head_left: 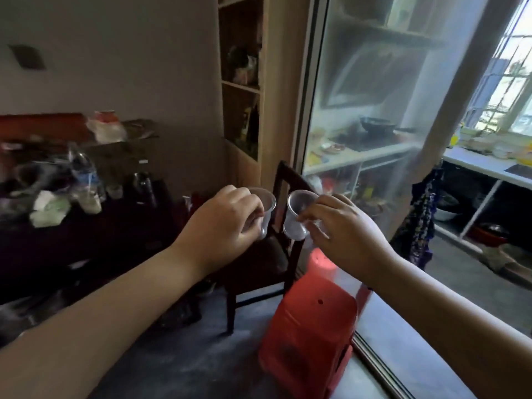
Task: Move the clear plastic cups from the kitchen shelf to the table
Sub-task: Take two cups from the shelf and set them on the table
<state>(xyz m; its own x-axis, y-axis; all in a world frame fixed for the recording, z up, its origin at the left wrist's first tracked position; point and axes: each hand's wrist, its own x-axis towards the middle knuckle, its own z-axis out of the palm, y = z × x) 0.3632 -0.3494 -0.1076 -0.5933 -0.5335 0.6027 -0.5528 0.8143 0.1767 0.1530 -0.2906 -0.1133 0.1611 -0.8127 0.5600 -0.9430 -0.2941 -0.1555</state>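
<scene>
My left hand grips a small clear plastic cup, whose rim shows past my fingers. My right hand holds a second clear plastic cup, tilted with its mouth toward the upper left. Both cups are held side by side in the air above a dark wooden chair. The dark table lies to the left, cluttered with bottles and wrappers. The kitchen shelf shows through the glass door on the right.
A dark wooden chair stands below my hands, with a red plastic stool in front of it. A glass sliding door fills the right side. A tall wooden shelf unit stands behind the chair. A water bottle stands on the table.
</scene>
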